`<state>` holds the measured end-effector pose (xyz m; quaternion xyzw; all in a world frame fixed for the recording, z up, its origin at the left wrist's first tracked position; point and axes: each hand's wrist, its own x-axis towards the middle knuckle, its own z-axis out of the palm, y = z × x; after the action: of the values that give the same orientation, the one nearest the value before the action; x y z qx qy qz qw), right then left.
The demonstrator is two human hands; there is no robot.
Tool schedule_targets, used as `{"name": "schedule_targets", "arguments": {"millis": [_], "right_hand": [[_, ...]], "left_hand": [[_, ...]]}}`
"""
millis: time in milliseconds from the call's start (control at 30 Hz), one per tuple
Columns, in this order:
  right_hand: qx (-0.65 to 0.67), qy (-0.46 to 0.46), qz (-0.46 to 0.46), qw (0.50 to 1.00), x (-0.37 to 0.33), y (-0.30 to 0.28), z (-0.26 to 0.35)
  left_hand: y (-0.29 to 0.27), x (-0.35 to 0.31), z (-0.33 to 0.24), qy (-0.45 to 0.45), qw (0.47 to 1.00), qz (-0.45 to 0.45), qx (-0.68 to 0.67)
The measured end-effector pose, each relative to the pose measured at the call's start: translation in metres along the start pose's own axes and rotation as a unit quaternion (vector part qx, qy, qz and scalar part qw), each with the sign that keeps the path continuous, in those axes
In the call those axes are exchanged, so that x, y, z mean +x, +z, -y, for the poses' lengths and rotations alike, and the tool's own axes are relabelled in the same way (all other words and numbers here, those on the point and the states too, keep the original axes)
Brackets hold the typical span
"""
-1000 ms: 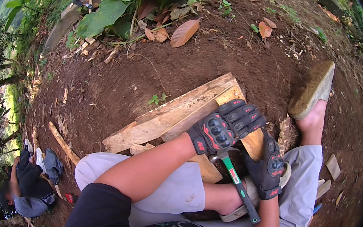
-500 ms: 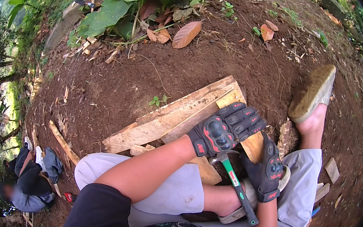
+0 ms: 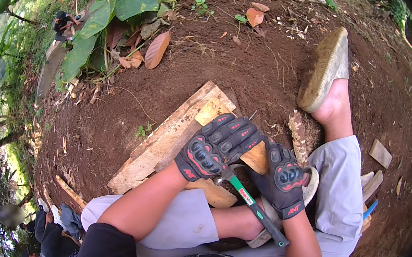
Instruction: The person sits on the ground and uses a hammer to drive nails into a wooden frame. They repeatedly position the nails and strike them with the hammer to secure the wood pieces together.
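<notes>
Diagonally, the wood block (image 3: 255,159) runs under my left hand (image 3: 218,144), fingers outstretched, toward my right hand (image 3: 285,175); how firmly either grips, I cannot tell.

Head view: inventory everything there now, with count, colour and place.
Hammer: one, green and grey, lower centre
Planks: at least two, pale brown, left of centre
Wood piece: one, yellowish, centre
Offcuts: several, pale, far right
Rough strip: one, brown, right of centre
Large leaves: several, green, upper left
Dry leaves: several, brown, top
Trees: many, green, left
Soil: one stretch, brown, throughout
Other people: two, dark clothes, left
Shoes: two, beige, on the feet
Trousers: one pair, light grey, legs
Left hand: one, black glove, centre
Right hand: one, black glove, centre
</notes>
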<state>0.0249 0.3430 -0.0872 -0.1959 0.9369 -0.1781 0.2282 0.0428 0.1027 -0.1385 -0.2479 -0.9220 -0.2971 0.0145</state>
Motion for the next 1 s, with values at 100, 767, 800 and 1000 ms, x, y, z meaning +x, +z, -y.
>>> {"name": "schedule_targets", "arguments": {"millis": [100,767,800,1000], "right_hand": [[0.003,-0.002,-0.003,1.000,-0.003,-0.004,0.000],[0.010,-0.031,-0.014,0.999,-0.007,-0.003,-0.002],[0.007,-0.032,-0.010,0.999,-0.007,-0.003,-0.002],[0.004,-0.034,0.015,0.999,-0.011,-0.004,-0.001]], "left_hand": [[-0.001,0.003,-0.002,0.011,1.000,0.002,0.012],[0.004,0.013,-0.014,0.006,0.999,0.042,0.026],[0.004,0.014,-0.013,0.007,0.999,0.046,0.026],[0.002,0.013,-0.012,0.019,0.998,0.050,0.046]]}}
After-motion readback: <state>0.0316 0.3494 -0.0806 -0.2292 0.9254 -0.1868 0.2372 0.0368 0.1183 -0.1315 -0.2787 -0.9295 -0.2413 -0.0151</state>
